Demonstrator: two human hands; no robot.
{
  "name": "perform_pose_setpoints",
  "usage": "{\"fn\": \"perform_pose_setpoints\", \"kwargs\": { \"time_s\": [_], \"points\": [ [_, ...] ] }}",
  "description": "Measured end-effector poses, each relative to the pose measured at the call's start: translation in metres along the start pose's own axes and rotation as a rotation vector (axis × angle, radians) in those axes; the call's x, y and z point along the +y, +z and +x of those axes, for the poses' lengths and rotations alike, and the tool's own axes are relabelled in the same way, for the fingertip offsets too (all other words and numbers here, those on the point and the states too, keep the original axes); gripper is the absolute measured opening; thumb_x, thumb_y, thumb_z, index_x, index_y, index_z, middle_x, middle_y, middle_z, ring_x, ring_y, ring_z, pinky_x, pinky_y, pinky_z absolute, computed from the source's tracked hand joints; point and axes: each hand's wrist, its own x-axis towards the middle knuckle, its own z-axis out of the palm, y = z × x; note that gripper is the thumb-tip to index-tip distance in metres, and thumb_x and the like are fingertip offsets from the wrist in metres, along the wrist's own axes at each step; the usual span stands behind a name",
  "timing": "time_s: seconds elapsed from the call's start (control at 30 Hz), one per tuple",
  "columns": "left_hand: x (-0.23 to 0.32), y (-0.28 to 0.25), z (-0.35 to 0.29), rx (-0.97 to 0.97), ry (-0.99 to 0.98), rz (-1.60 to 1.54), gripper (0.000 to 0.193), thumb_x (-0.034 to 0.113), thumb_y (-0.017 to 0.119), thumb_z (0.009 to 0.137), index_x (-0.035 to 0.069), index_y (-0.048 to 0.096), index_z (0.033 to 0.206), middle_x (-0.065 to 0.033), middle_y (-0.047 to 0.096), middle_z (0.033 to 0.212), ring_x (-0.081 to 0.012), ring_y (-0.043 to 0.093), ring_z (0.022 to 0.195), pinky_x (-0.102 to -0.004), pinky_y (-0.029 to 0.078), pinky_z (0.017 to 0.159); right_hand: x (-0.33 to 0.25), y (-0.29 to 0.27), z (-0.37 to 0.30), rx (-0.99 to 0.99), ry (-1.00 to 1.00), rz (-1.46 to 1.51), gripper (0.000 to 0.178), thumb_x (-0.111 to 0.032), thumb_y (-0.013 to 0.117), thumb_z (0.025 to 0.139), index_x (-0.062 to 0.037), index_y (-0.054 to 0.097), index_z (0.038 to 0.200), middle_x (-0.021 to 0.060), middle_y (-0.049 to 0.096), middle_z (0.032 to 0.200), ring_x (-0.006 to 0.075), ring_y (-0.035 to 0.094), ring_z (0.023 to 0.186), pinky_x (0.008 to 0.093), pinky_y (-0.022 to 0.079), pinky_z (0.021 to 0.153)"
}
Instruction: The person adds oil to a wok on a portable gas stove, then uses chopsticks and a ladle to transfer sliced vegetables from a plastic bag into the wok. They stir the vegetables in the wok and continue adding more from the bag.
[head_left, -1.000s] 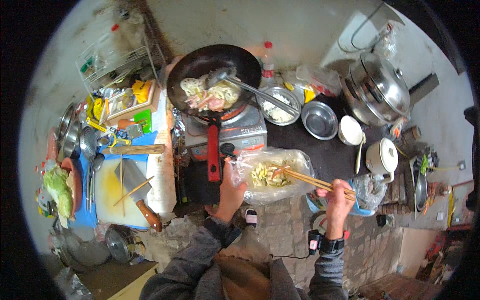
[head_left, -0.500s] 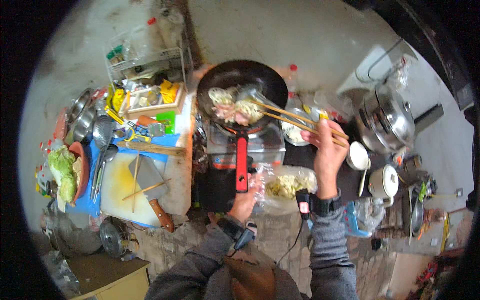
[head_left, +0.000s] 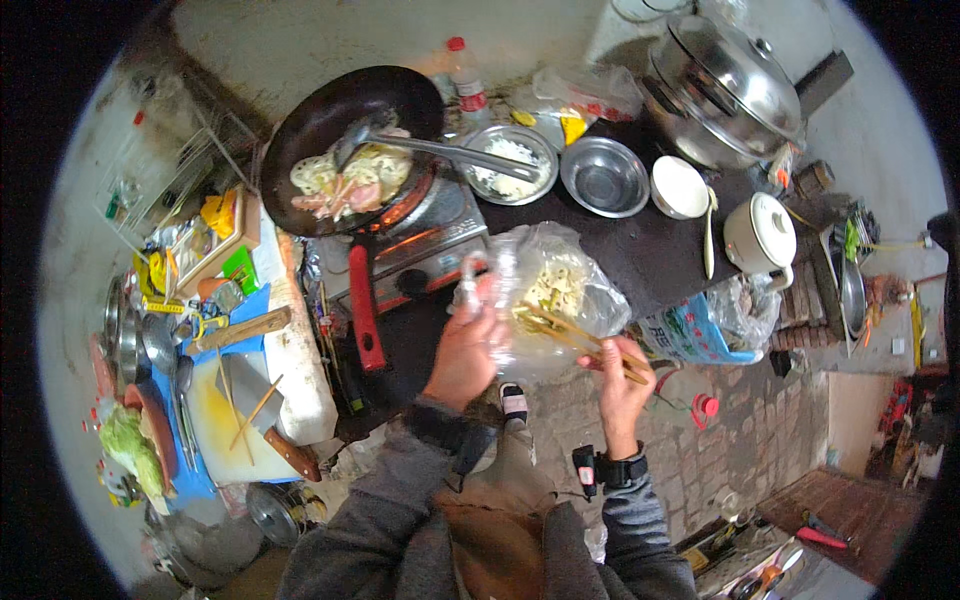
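My left hand (head_left: 465, 345) is closed on the near left edge of a clear plastic bag (head_left: 600, 300); the fingers are somewhat blurred. Pale yellowish food pieces (head_left: 556, 290) lie in the bag. In my right hand (head_left: 622, 385) is a pair of wooden chopsticks (head_left: 575, 335), their tips among those pieces. To the left, a dark wok (head_left: 280, 140) stands tilted in view over a portable stove (head_left: 440, 250), its red handle (head_left: 364, 310) toward me. Pale holed slices and pinkish pieces (head_left: 350, 190) lie in it. A metal ladle (head_left: 440, 148) rests in the wok, handle pointing right.
Beyond the bag stand a metal bowl of white contents (head_left: 510, 160), another metal bowl (head_left: 604, 178) and a white bowl (head_left: 679, 188). A large steamer pot (head_left: 720, 100) and white lidded pot (head_left: 765, 235) are at right. A cutting board (head_left: 235, 425) with a cleaver lies left.
My right hand has moved the chopsticks from the wok down into the plastic bag. My left hand now grips the bag's edge higher up. The view has turned right.
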Motion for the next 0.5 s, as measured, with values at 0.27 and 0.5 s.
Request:
{"fn": "perform_pose_setpoints", "kwargs": {
  "time_s": [0.27, 0.5],
  "points": [
    [0.022, -0.027, -0.021, 0.119, 0.112, 0.113, 0.047, 0.01, 0.046, 0.097, 0.012, 0.034, 0.142, -0.0034, 0.044, 0.139, -0.0188, 0.048, 0.121, -0.0356, 0.043, 0.1, -0.006, 0.003, -0.012, -0.06, -0.01, -0.004, 0.016, -0.009, 0.062, 0.09, 0.0075, 0.063, 0.089, 0.009, 0.063, 0.085, 0.0191, 0.065, 0.066, 0.0284, 0.056, 0.057],
    [0.024, -0.017, -0.022, 0.189, 0.175, 0.091, 0.048, 0.006, 0.048, 0.095, 0.011, 0.036, 0.141, -0.0014, 0.049, 0.133, -0.016, 0.05, 0.117, -0.0351, 0.042, 0.099, 0.015, 0.056, -0.001, -0.432, -0.562, -0.51, 0.008, -0.002, 0.066, 0.082, 0.0004, 0.067, 0.09, 0.0127, 0.066, 0.086, 0.0224, 0.065, 0.075, 0.0309, 0.054, 0.066]
  ]
}}
